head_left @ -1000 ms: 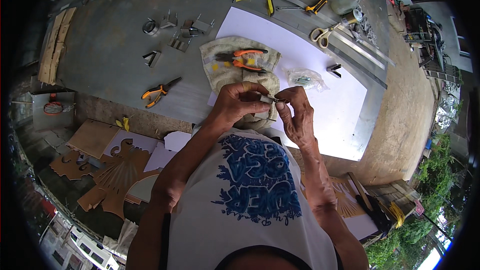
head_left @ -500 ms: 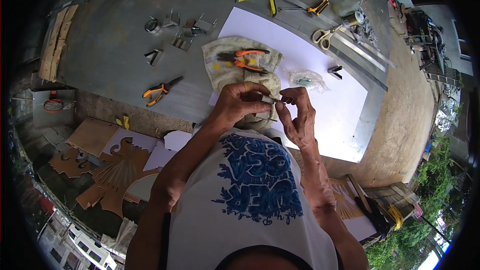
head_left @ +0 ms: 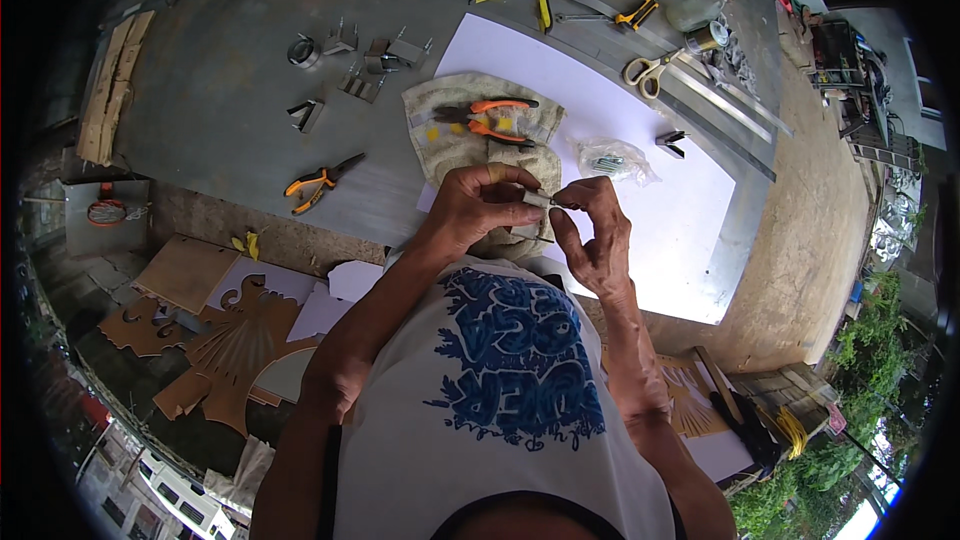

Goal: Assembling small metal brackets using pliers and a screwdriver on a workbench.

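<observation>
In the head view, the left hand (head_left: 470, 208) has its fingers closed on a small metal piece (head_left: 537, 199), pinching it between thumb and forefinger in front of the person's shirt (head_left: 400, 380). The right hand (head_left: 600, 235) is at the right end of this piece, thumb and forefinger close to it; whether these fingers grip it, I cannot tell. The piece is above the lower part of a cloth (head_left: 425, 105) spread on the table (head_left: 220, 80). On the cloth, beyond the hands, lie pliers (head_left: 505, 106) with orange handles. The cloth partly covers a white sheet (head_left: 660, 240), which also bears a clear bag (head_left: 615, 160) with small metal parts inside, just beyond the right hand, and a bracket (head_left: 671, 144) further right. Left of the cloth lie black-and-orange pliers (head_left: 318, 182), a lone V-shaped bracket (head_left: 306, 115), a group of brackets (head_left: 378, 60) and a round metal ring (head_left: 302, 51). At the upper right are scissors (head_left: 641, 76) with pale handles, a can (head_left: 707, 37), a glass jar (head_left: 695, 10) and metal strips (head_left: 735, 105). Cut brown boards (head_left: 230, 345) lie below the table's near edge, at the lower left.
</observation>
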